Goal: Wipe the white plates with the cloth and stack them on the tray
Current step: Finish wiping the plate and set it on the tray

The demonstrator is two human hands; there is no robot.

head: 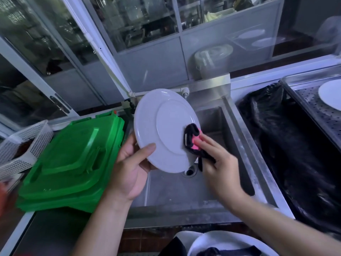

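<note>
Holding the white plate tilted over the sink so its underside faces up, the left hand clamps the rim, thumb on top. The right hand pinches the pink-and-black cloth against it. The tray is cut off at right, maybe with one plate on it.

plate on tray: cut by right edge | left hand fingers: behind held plate

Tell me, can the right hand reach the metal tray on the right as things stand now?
Probably yes. The right hand only pinches the cloth against the plate, and nothing stands between it and the tray; only the black bag lies low there.
</note>
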